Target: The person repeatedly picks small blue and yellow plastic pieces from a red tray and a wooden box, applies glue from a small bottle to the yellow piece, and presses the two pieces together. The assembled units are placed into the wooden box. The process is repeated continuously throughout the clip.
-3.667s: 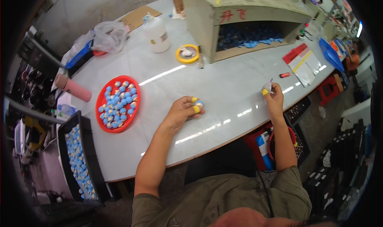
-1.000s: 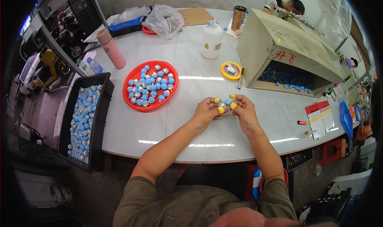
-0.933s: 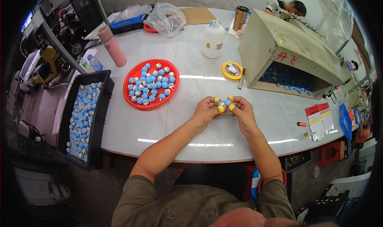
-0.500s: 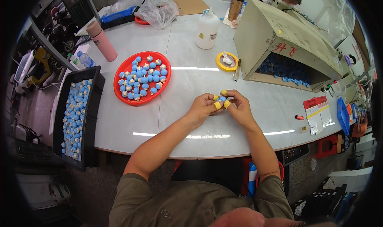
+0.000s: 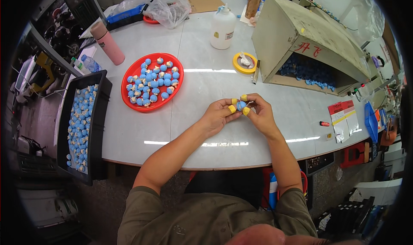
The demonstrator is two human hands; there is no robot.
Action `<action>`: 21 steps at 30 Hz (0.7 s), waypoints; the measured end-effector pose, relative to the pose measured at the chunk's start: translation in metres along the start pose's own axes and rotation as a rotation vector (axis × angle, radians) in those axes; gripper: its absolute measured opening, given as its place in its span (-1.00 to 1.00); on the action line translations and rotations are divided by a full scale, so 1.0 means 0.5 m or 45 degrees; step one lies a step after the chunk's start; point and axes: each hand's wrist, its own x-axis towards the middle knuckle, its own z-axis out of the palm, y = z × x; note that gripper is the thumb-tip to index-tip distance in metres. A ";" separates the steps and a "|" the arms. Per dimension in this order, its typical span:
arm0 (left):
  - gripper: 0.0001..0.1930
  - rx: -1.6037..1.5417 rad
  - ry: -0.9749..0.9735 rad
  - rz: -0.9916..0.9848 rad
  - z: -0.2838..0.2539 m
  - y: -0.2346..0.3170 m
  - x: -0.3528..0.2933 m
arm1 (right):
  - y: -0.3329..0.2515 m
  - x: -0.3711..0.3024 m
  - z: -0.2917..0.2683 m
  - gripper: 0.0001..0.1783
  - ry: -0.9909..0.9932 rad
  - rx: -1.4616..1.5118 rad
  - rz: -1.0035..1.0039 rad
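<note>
Here we are at the tabletop (image 5: 133, 135), and both hands are on one small blue ball (image 5: 241, 106)! The left hand (image 5: 217, 116) has it pinched from the left, thumb and forefinger closed on its side, yellow wraps on both tips. In from the right comes the right hand (image 5: 260, 114), its wrapped thumb and forefinger gripping the same ball, forefinger at the far side, thumb at the near one. The ball sits right between them, over the middle of the tabletop, nearer the near edge than the far one.

Over to the left half, and a round red tray (image 5: 135, 68) carries a loose crowd of blue-and-cream balls (image 5: 155, 91). At the left edge, a long black crate (image 5: 98, 129) is packed with more of the same, and a pink flask (image 5: 111, 49) stands just beyond it.

Past the hands, a yellow ring (image 5: 237, 67) lies with something white inside, a white squeeze bottle (image 5: 223, 30) upright behind it. To the right of that, the big beige box (image 5: 309, 30) opens toward the near side, showing blue pieces (image 5: 297, 75) heaped within. And toward the right corner, red-and-white papers (image 5: 344, 116) lie near a little red item (image 5: 324, 123).
</note>
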 end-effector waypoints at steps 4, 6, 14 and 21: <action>-0.76 0.079 0.040 0.028 0.004 0.001 -0.002 | -0.003 -0.001 0.004 -0.63 0.018 -0.129 -0.061; -0.75 0.113 0.057 0.052 0.005 -0.001 -0.003 | -0.004 -0.001 0.004 -0.61 0.032 -0.166 -0.073; -0.75 0.273 0.046 0.205 0.001 -0.008 0.002 | -0.004 -0.001 0.005 -0.62 0.048 -0.241 -0.097; -0.80 0.260 0.088 0.153 0.000 -0.008 0.000 | -0.003 -0.002 0.006 -0.72 0.040 -0.274 -0.058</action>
